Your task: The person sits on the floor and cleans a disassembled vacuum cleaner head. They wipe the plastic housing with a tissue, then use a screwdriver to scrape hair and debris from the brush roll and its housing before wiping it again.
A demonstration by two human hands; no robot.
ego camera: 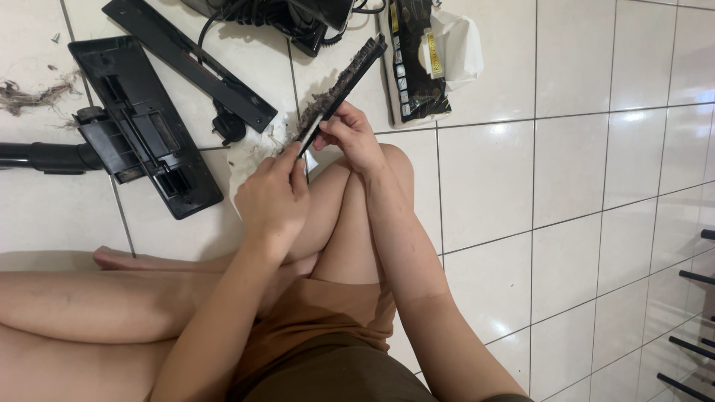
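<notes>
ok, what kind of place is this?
Probably a home floor: white tiles, a person sitting on them. Both hands, left and right, hold a clogged brush strip beside a dismantled vacuum head.

The brush strip [339, 88] is a long, narrow black bar with a row of bristles along one edge. It is held above the tiled floor, tilted, its upper end pointing up and to the right. Grey-brown hair and lint clog the bristles, thickest near the lower end. The lowest tip appears to be hidden behind fingers.
</notes>
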